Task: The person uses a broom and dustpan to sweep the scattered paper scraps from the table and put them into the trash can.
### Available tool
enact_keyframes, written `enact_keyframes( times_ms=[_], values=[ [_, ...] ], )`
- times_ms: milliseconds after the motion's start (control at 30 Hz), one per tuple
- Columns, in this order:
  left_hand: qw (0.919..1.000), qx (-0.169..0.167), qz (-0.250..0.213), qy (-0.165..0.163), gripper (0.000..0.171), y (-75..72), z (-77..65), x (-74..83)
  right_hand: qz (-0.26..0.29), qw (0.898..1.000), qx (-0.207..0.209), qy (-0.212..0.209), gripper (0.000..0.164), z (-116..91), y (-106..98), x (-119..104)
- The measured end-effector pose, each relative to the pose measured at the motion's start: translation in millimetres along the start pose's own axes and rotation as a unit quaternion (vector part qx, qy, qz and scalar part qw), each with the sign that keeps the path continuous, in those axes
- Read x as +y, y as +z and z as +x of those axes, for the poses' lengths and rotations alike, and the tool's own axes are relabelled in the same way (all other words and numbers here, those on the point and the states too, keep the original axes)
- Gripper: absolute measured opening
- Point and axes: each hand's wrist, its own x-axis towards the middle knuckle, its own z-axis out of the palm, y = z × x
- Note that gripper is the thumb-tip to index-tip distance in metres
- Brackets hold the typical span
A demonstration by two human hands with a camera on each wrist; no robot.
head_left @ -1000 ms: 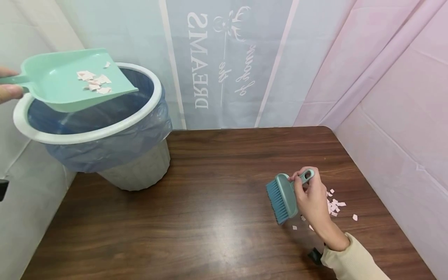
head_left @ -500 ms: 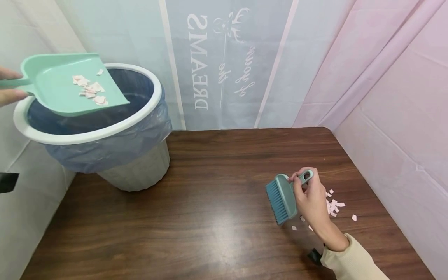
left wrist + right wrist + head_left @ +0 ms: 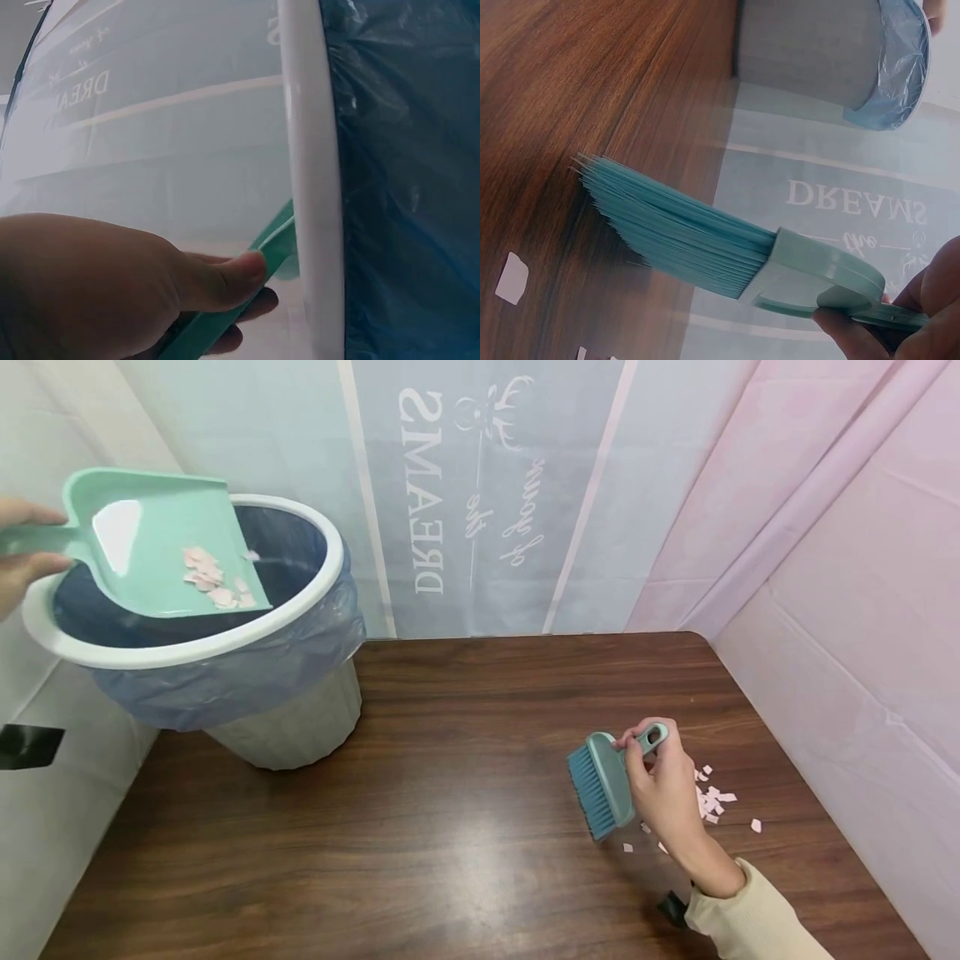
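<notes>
At the left edge of the head view my left hand grips the handle of a mint-green dustpan. The pan tilts over the mouth of a lined trash bin, its front lip lower on the right. A small heap of pale paper scraps lies near that lip. On the right, my right hand pinches the handle of a small teal hand brush. Its bristles point down at the wooden table. More paper scraps lie scattered on the table beside and behind the right hand.
A dark wood table spans the view, with the bin at its back left. The bin has a white rim and a blue plastic liner. A printed curtain hangs behind, and pale cloth borders the right side.
The dustpan has tipped further, its front lip sinking toward the bin opening, and the scraps on it have slid closer to the lip. The right hand and brush have stayed put.
</notes>
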Motion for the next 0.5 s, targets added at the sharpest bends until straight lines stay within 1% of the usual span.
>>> enact_keyframes(
  times_ms=[33, 67, 133, 167, 200, 267, 333, 367, 433, 500],
  values=[
    [1.0000, -0.006, -0.002, 0.004, 0.039, -3.9, 0.9, 22.4, 0.000, 1.000, 0.000, 0.000, 0.008, 0, 0, 0],
    [0.9998, -0.018, 0.005, 0.002, 0.041, -8.4, 1.3, 44.2, 0.000, 1.000, 0.000, 0.001, 0.008, 0, 0, 0],
    [0.9990, -0.035, 0.028, 0.004, 0.040, -14.8, 3.2, 72.2, 0.000, 1.000, -0.001, 0.001, 0.008, 0, 0, -1],
    [0.9983, -0.046, 0.037, -0.004, 0.049, -18.9, 4.4, 90.8, 0.000, 1.000, 0.000, 0.001, 0.008, 1, 0, -1],
    [0.9973, -0.052, 0.051, -0.007, 0.047, -21.4, 5.8, 102.4, 0.000, 1.000, 0.000, 0.001, 0.008, 1, 1, -1],
    [0.9970, -0.050, 0.059, -0.004, 0.044, -22.5, 9.9, 114.6, 0.000, 1.000, -0.001, 0.002, 0.008, 1, 1, -1],
    [0.9977, -0.036, 0.056, 0.004, 0.041, -22.3, 14.0, 121.6, 0.002, 1.000, -0.001, 0.003, 0.008, 1, 1, -2],
    [0.9980, -0.032, 0.054, 0.008, 0.040, -22.1, 15.7, 123.0, 0.002, 1.000, 0.000, 0.004, 0.008, 1, 1, -2],
    [0.9974, -0.033, 0.063, 0.008, 0.040, -22.6, 17.4, 124.0, 0.002, 1.000, -0.001, 0.003, 0.008, 1, 1, -2],
    [0.9966, -0.037, 0.074, 0.009, 0.038, -24.9, 17.1, 129.5, 0.002, 1.000, -0.002, 0.000, 0.008, 1, 1, -2]
  ],
)
